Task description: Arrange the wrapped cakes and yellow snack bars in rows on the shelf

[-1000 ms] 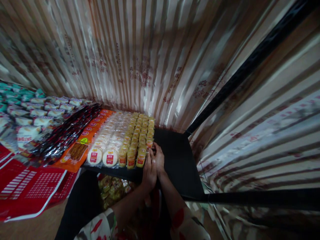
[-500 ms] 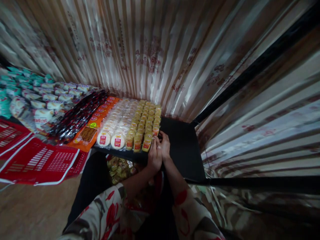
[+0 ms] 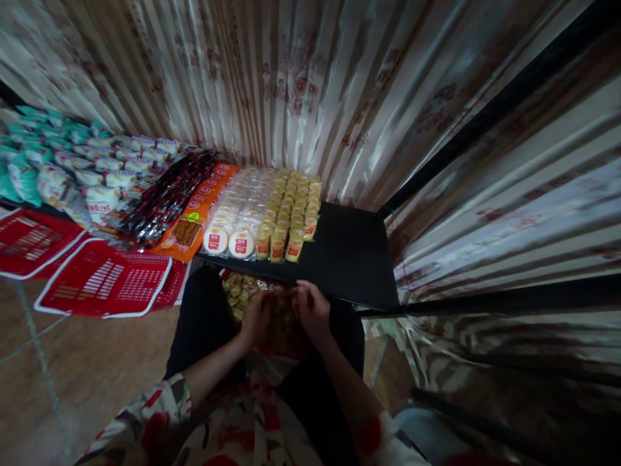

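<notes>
My left hand [image 3: 257, 317] is low over a red container [image 3: 281, 353] between my knees, its fingers curled down among small yellow-wrapped snacks [image 3: 240, 291]. Close by on the right, my right hand [image 3: 313, 312] has bent fingers drawn together just below the shelf's front edge. Shadow hides what either hand's fingertips hold, if anything. Above them on the black shelf [image 3: 359, 252] stand rows of yellow-wrapped snacks [image 3: 294, 243], the rightmost row ending farther back than the others. Beside these are rows of round white packaged crackers [image 3: 241, 244].
Left along the shelf lie an orange snack packet [image 3: 187, 233], dark shiny packets [image 3: 162, 200], white packets [image 3: 101, 194] and green packets [image 3: 24, 178]. Red shopping baskets [image 3: 104, 278] stand below on the left. A patterned curtain [image 3: 301, 77] hangs behind, with a black pole [image 3: 436, 142] at right.
Both hands have left the front of the rightmost yellow row and moved down to the container at my lap, spreading apart. The view has shifted, with the shelf now higher in it.
</notes>
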